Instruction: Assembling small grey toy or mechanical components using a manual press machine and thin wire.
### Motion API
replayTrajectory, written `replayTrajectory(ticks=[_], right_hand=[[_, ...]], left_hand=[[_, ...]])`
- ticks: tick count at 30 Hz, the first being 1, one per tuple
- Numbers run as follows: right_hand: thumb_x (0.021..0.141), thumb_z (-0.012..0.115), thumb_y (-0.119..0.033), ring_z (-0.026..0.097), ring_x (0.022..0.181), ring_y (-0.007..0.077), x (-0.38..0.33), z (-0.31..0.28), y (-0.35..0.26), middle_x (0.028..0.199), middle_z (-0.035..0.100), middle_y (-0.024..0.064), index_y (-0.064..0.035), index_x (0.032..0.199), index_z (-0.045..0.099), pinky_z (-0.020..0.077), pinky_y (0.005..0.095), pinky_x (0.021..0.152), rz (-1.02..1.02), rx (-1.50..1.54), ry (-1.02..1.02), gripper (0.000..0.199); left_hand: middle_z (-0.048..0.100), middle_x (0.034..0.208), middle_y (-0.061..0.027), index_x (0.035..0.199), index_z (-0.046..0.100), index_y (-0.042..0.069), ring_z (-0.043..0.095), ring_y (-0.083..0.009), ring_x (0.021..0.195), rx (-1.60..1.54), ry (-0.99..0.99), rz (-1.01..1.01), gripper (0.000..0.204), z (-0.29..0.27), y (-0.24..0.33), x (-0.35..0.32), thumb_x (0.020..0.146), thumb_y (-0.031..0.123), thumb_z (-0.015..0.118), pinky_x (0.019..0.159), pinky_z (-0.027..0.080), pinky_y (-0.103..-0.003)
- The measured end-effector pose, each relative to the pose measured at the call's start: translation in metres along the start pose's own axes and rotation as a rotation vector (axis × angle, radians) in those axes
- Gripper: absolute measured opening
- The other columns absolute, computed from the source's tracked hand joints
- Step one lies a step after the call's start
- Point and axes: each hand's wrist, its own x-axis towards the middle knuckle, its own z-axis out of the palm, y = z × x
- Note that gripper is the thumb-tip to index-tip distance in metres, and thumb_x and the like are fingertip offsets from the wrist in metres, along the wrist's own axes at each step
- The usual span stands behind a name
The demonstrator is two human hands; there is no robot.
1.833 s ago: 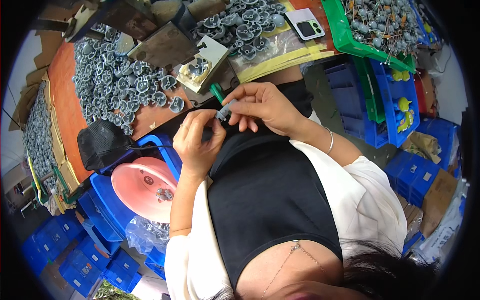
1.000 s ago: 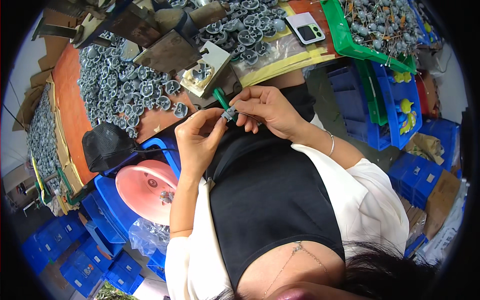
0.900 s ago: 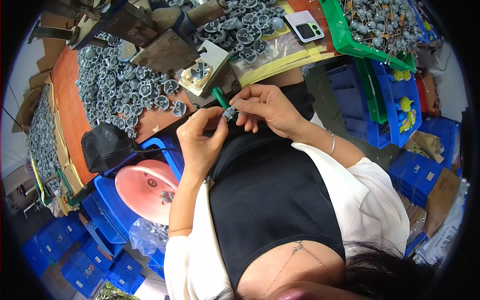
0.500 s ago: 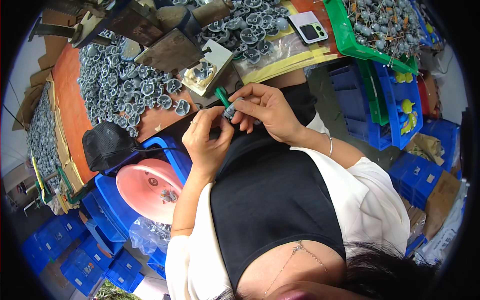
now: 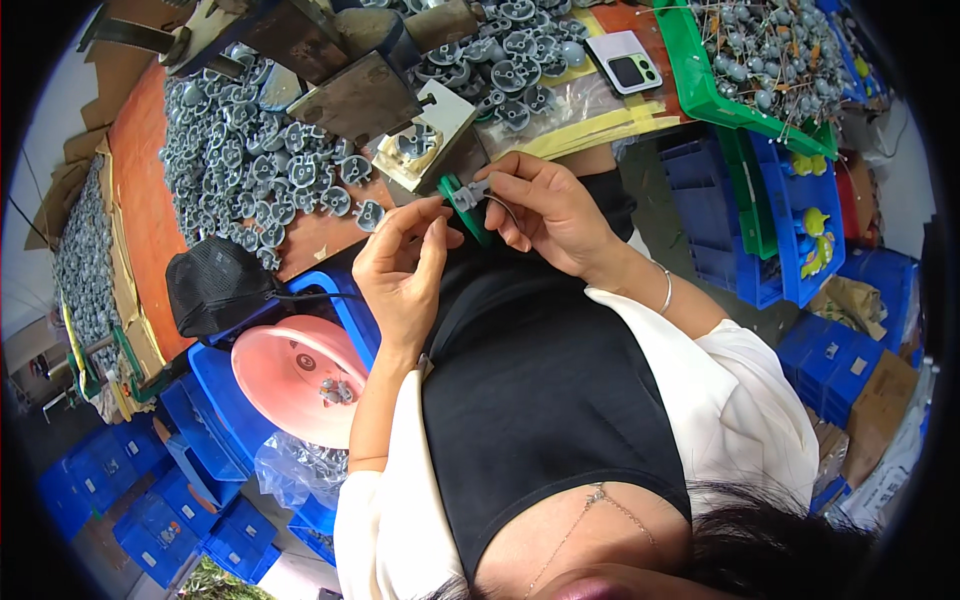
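The right hand (image 5: 545,205) pinches green-handled pliers (image 5: 462,200) on a small grey part (image 5: 478,188); the left hand's (image 5: 405,265) fingertips steady it. A loosened grip could drop the part into the lap.

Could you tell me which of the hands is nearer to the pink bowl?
Left. The left hand is just above the pink bowl; the right hand is farther off, up and to the right.

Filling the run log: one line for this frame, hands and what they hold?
left hand: fingertips at green tool | right hand: grips green tool with small grey part | near: grey parts pile, pink bowl
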Motion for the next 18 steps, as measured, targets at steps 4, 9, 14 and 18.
replayTrajectory(ticks=[4,9,14,18], right_hand=[[0.096,0.055,-0.02,0.058,0.052,0.0077,-0.001,0.002,0.0,0.072,0.065,0.0056,-0.0055,0.107,0.058,0.043,0.0171,0.045,0.004,-0.03,-0.006,0.019],[0.095,0.055,-0.017,0.06,0.053,0.0089,-0.005,0.002,0.001,0.072,0.065,0.0079,-0.004,0.107,0.058,0.0439,0.0176,0.045,-0.03,-0.143,-0.015,0.018],[0.095,0.056,-0.017,0.06,0.053,0.0098,-0.007,-0.002,-0.002,0.072,0.065,0.0088,-0.0036,0.106,0.058,0.0446,0.0189,0.045,-0.023,-0.228,-0.021,0.017],[0.095,0.056,-0.017,0.06,0.054,0.0107,-0.007,0.0,-0.003,0.074,0.066,0.0096,-0.0038,0.104,0.057,0.0458,0.0203,0.047,-0.035,-0.2,-0.026,0.016]], left_hand=[[0.062,0.091,-0.0072,0.101,0.063,-0.007,0.065,-0.0121,0.074,0.009,-0.019,-0.036,0.015,-0.001,0.002,0.002,0.086,-0.004,0.062,0.067,0.052,-0.022],[0.064,0.084,-0.0046,0.094,0.065,-0.006,0.065,-0.0111,0.07,0.11,-0.08,-0.057,0.012,0.0,0.003,0.007,0.083,-0.004,0.065,0.064,0.051,-0.021],[0.065,0.08,-0.0062,0.092,0.065,-0.004,0.065,-0.0104,0.067,0.299,-0.153,0.039,0.014,-0.003,0.001,0.009,0.078,-0.006,0.066,0.062,0.05,-0.022],[0.064,0.078,-0.0072,0.09,0.064,-0.003,0.065,-0.0116,0.068,0.445,-0.06,0.296,0.016,0.009,-0.001,0.009,0.075,-0.007,0.065,0.062,0.05,-0.023]])
